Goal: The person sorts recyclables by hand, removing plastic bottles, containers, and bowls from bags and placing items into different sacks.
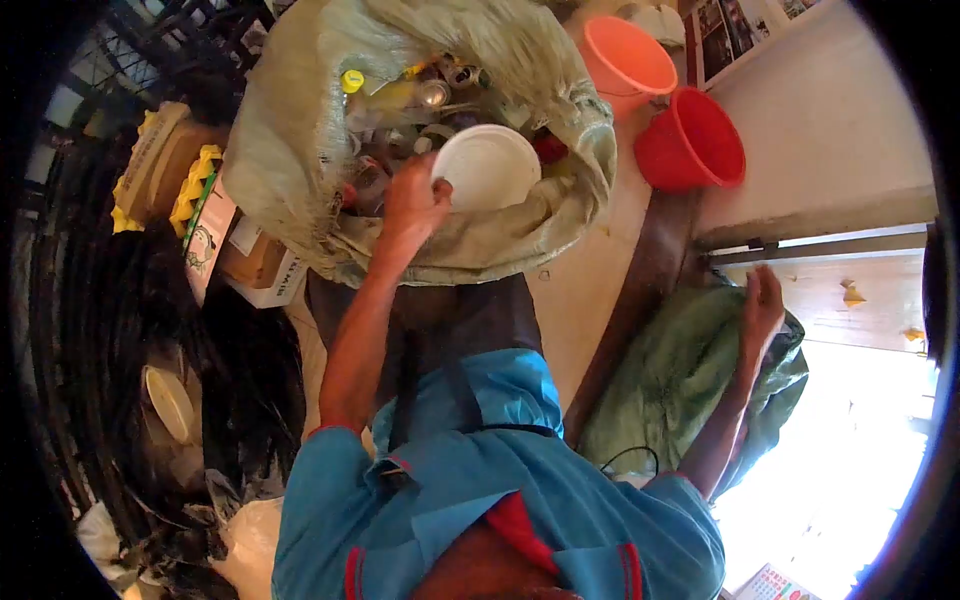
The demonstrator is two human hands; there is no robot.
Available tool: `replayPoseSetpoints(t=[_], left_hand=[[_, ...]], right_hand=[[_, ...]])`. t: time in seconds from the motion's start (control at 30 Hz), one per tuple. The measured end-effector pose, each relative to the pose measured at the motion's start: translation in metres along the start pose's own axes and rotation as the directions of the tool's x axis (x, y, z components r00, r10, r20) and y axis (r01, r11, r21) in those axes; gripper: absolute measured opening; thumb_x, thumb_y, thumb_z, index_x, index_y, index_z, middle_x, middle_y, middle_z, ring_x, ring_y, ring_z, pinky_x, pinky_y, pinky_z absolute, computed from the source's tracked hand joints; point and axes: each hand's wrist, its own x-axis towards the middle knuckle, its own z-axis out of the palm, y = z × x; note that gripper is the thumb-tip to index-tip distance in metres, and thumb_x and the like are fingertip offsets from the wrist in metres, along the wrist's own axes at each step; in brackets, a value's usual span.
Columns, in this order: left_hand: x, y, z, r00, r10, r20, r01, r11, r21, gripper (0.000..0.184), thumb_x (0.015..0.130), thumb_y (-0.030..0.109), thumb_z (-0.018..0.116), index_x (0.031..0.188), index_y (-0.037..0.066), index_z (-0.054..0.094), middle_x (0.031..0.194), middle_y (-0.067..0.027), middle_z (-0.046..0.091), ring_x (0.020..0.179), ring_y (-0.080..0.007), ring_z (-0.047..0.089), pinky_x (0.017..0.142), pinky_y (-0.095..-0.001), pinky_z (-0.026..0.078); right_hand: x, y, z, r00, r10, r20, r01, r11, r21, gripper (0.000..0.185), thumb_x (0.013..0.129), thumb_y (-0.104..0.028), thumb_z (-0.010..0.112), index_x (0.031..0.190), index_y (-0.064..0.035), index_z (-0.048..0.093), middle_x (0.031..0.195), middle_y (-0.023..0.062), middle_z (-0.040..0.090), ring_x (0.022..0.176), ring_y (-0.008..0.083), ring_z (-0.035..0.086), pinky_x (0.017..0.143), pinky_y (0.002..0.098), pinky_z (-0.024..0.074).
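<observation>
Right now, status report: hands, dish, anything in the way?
Left hand gripping white dish rim, over open sack. Right hand out at side, seemingly empty. Nothing visibly blocking the dish.

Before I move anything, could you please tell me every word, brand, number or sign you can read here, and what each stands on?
None can be read with certainty.
White box: large dark letters, too blurred to read.
Brown cardboard: printing, too blurred to read.
Paper at the bottom edge: red and dark print, too small to read.
White bowl in the left hand: no writing visible.
</observation>
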Motion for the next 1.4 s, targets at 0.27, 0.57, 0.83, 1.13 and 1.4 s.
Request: replayPoseSetpoints(t=[0.27, 0.57, 0.83, 1.13, 1.4], left_hand=[[-0.029, -0.024, -0.062, 0.929, -0.318, -0.188, 0.31, 0.948, -0.072, 0.036, 0.071, 0.008, 0.057, 0.106, -0.001, 0.059, 0.092, -0.0238, 0.062, 0.087, -0.0392, 0.061, 0.077, -0.0441, 0.048], [-0.041, -0.006, -0.089, 0.842, -0.523, -0.13, 0.485, 0.841, -0.239, 0.033, 0.073, 0.008, 0.057, 0.104, -0.003, 0.06, 0.088, -0.0211, 0.064, 0.057, -0.0287, 0.065, 0.05, -0.0363, 0.053], [-0.041, -0.025, -0.081, 0.818, -0.567, -0.1, 0.496, 0.782, -0.378, 0.033, 0.075, 0.007, 0.054, 0.106, -0.003, 0.059, 0.083, -0.0196, 0.066, 0.053, -0.0252, 0.064, 0.045, -0.0336, 0.053], [-0.041, -0.038, -0.068, 0.829, -0.54, 0.148, 0.514, 0.628, -0.584, 0.037, 0.086, 0.014, 0.052, 0.121, 0.002, 0.051, 0.08, -0.0108, 0.064, 0.05, -0.0175, 0.061, 0.043, -0.0302, 0.052], [-0.044, -0.031, -0.086, 0.692, -0.607, 0.39, 0.652, 0.294, -0.699, 0.065, 0.082, 0.045, 0.056, 0.133, 0.009, 0.041, 0.106, -0.0116, 0.061, 0.08, -0.0209, 0.064, 0.058, -0.0337, 0.055]], right_hand=[[0.029, -0.217, 0.243, 0.639, -0.565, 0.522, 0.484, 0.823, 0.298, 0.036, 0.082, -0.031, 0.062, 0.103, -0.0014, 0.064, 0.086, 0.02, 0.066, 0.08, 0.0333, 0.065, 0.073, 0.0391, 0.0511], [0.004, -0.191, 0.431, 0.457, -0.262, 0.85, 0.602, 0.795, -0.079, 0.043, 0.072, -0.035, 0.065, 0.099, -0.0007, 0.064, 0.096, 0.0217, 0.064, 0.088, 0.0342, 0.064, 0.079, 0.0453, 0.0501], [0.058, -0.167, 0.38, 0.689, -0.412, 0.596, 0.578, 0.809, -0.109, 0.03, 0.078, -0.024, 0.057, 0.094, 0.0014, 0.064, 0.083, 0.019, 0.065, 0.08, 0.0315, 0.064, 0.071, 0.0409, 0.0511], [-0.014, -0.215, 0.368, 0.438, -0.485, 0.757, 0.474, 0.84, 0.265, 0.041, 0.085, -0.034, 0.053, 0.101, 0.0032, 0.061, 0.083, 0.0178, 0.065, 0.074, 0.0306, 0.063, 0.068, 0.0415, 0.0502], [-0.026, -0.228, 0.352, 0.232, -0.134, 0.963, 0.008, 0.991, 0.136, 0.044, 0.09, -0.034, 0.049, 0.109, 0.0052, 0.055, 0.096, 0.0176, 0.061, 0.077, 0.0253, 0.063, 0.055, 0.0342, 0.0544]])
